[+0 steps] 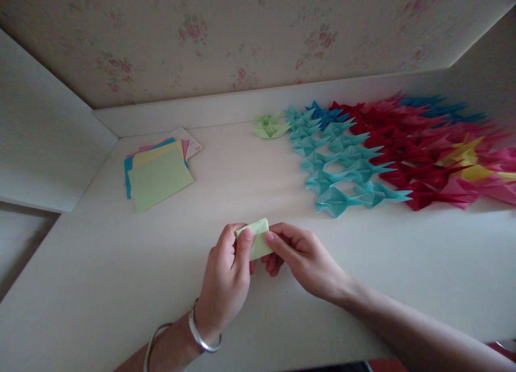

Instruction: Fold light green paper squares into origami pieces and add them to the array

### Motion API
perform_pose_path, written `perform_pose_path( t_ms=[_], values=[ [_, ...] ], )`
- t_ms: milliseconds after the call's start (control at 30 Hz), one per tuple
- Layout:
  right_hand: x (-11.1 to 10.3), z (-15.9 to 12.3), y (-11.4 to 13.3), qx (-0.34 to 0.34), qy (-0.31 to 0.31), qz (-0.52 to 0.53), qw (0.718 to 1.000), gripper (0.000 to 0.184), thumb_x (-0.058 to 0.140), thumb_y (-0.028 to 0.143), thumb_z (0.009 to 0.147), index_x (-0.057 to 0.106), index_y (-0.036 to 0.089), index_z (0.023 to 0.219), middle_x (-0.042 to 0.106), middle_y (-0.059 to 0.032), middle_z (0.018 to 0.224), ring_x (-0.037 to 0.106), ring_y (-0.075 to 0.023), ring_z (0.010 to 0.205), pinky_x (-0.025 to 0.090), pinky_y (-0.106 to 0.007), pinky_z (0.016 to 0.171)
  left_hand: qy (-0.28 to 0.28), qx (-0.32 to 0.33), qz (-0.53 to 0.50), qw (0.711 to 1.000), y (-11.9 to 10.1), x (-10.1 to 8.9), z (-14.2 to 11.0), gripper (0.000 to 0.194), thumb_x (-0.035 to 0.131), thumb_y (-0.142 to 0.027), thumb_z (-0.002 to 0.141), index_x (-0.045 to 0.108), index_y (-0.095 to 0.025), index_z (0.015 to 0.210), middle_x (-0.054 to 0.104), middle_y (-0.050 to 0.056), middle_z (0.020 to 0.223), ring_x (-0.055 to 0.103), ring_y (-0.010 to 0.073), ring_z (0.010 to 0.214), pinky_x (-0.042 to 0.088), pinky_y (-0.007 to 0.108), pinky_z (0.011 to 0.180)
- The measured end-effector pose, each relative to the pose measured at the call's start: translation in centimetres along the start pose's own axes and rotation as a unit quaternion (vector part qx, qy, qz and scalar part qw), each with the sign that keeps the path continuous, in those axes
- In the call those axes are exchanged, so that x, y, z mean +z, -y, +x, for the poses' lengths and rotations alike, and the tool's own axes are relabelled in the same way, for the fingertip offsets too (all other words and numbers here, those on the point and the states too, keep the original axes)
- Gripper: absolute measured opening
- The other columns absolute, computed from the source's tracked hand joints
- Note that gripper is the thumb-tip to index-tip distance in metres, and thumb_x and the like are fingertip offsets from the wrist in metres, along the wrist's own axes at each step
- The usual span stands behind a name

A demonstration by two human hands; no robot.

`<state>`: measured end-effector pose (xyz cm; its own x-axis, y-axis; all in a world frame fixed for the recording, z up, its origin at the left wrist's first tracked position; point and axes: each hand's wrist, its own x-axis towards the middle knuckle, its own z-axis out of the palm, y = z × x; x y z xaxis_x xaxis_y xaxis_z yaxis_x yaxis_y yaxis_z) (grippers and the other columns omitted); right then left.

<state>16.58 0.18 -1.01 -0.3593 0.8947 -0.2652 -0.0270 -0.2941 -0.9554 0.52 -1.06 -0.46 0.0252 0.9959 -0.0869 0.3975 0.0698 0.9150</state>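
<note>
Between my two hands is a small folded piece of light green paper (260,244), held above the front middle of the white table. My left hand (228,272) pinches its left side, thumb lying on top and fingers behind. The right edge of the paper sits between the thumb and forefinger of my right hand (300,254), whose other fingers curl underneath. Two silver bangles (195,329) circle my left wrist.
A fanned stack of coloured paper sheets (161,178), light green on top, lies at the left. Rows of folded turquoise paper cranes (334,200) and red paper cranes (387,135) fill the right side. One light green folded crane (271,127) stands near the back wall.
</note>
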Motion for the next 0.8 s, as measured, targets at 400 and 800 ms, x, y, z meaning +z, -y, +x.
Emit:
perform_pose_path(
  t_ms=[400,800],
  values=[
    [-1.0,0.1,0.6,0.022,-0.006,0.065,0.998,0.039,0.068,0.039,0.086,0.061,0.015,0.117,0.068,0.0006,0.064,0.062,-0.0123,0.053,0.050,-0.023,0.052,0.064,-0.030,-0.038,0.997,-0.2,-0.8,0.6,0.024,0.051,-0.041,0.097,0.061,-0.019,0.101,0.061,-0.002,0.065,0.057,0.0120,0.053,0.044,0.020,0.048],
    [-3.1,0.4,0.4,-0.029,0.010,0.157,0.987,0.021,0.073,0.035,0.085,0.076,0.020,0.100,0.075,-0.0036,0.079,0.069,-0.0151,0.065,0.054,-0.027,0.062,0.138,0.054,-0.147,0.978,-1.0,-3.0,1.4,0.020,0.065,-0.023,0.091,0.069,-0.024,0.111,0.066,0.002,0.095,0.067,0.0112,0.072,0.056,0.020,0.064]
  ],
)
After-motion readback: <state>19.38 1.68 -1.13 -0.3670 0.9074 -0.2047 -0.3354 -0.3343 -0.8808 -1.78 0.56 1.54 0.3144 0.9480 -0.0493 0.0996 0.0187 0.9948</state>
